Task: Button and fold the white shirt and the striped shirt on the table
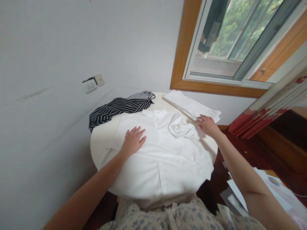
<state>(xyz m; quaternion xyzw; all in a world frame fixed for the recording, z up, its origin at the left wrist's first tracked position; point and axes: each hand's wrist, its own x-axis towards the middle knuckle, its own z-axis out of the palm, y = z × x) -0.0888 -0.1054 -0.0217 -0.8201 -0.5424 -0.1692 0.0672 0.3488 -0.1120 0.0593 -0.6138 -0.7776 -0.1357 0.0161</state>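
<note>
A white shirt (153,153) lies spread over the round table, its lower part hanging over the near edge. My left hand (133,140) rests flat on the shirt's left side with the fingers spread. At the table's right, my right hand (206,125) has its fingers stretched out, at the near edge of a folded white cloth (192,103) and beside the shirt's bunched sleeve (182,126). Whether its fingertips touch the cloth or the sleeve I cannot tell. Neither hand appears to grip anything.
A black-and-white striped garment (120,108) lies at the back left of the cream table (98,143). Behind stand a wall with a socket (89,85) and a wood-framed window (182,64). Papers (275,191) lie low at the right, near a red-and-white curtain (259,108).
</note>
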